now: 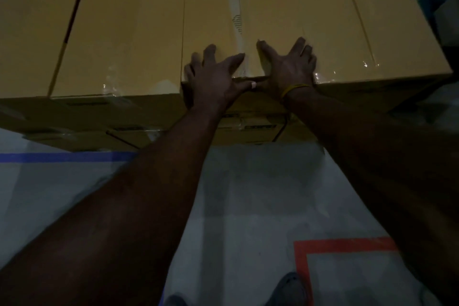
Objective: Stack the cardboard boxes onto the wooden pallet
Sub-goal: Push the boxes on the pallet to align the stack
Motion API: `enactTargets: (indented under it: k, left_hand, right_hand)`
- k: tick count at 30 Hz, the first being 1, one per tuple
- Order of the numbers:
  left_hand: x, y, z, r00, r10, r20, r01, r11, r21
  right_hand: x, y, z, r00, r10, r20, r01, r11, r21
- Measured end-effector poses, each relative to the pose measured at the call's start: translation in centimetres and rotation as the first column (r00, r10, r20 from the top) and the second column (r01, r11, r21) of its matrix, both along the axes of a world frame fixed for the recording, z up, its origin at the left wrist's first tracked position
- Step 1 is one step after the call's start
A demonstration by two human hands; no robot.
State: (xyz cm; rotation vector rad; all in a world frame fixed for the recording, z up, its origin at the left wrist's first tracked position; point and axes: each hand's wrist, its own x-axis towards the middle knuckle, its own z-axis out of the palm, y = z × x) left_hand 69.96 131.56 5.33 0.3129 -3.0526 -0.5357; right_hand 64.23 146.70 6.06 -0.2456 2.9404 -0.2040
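A stack of tan cardboard boxes fills the upper half of the view. The top right box (285, 7), sealed with clear tape, sits slightly higher than the top left box (124, 32) beside it. My left hand (216, 77) lies flat with spread fingers on the near edge of the right box, close to the seam between the two. My right hand (290, 64), with a yellow band on the wrist, presses flat on the same box just to the right. Lower boxes (248, 129) show beneath the top layer. The wooden pallet is hidden.
Pale grey floor (248, 206) lies below the stack, with blue tape (62, 157) at left and a red tape corner (342, 242) at lower right. My shoes (290, 288) show at the bottom edge. Dark objects sit at far right.
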Motion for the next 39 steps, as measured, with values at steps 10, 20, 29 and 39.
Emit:
enactTargets:
  k: [10,20,29,39]
  left_hand:
    - [1.1,-0.6,0.4,0.971,-0.215,0.105,0.225,0.969,-0.098]
    - [-5.8,-3.8,2.9,0.924,-0.130,0.360,0.180,0.978,-0.109]
    - [-20.5,-9.3,1.0,0.968,-0.111,0.223,0.157,0.967,-0.201]
    - [-38.4,-15.5,0.9,0.971,-0.164,0.172,0.198,0.959,-0.202]
  right_hand:
    - [0.5,1.6,1.1,0.993,0.047,0.110,-0.050,0.999,0.022]
    - [-4.6,0.2,2.7,0.950,0.230,0.210,-0.237,0.971,0.009]
    - [-17.5,-7.4,0.4,0.978,0.175,0.111,-0.178,0.984,0.024]
    - [-35.9,-12.4,1.0,0.990,0.124,0.071,-0.126,0.992,0.025]
